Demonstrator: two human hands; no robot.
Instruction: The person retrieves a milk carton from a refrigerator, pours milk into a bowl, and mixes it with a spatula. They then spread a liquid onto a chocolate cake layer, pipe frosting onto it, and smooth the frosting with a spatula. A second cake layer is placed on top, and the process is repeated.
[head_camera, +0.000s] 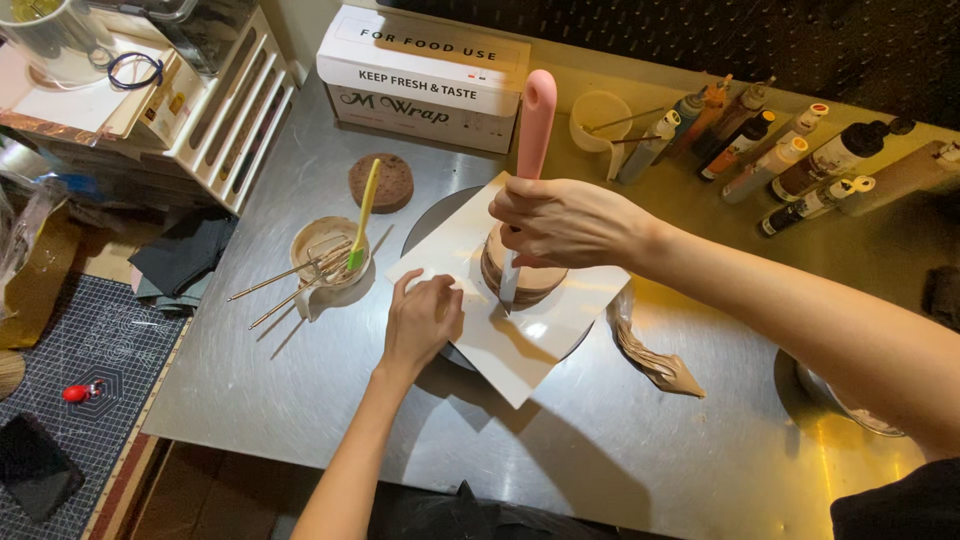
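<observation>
My right hand (565, 220) grips a pink-handled spatula (535, 120) held upright, its pale blade (508, 285) pressed against the side of a small round layered brown cake (530, 282). The cake stands on a white square sheet (520, 345) that lies on a dark round turntable (432, 222). My left hand (422, 320) rests flat on the sheet's near left edge, fingers spread, holding nothing.
A bowl (325, 262) with a green spatula and metal tools sits to the left, a brown cake disc (382, 183) behind it. A white cardboard box (425, 78) stands at the back. Several bottles (790, 160) lie at the back right. A piping bag (655, 360) lies right of the turntable.
</observation>
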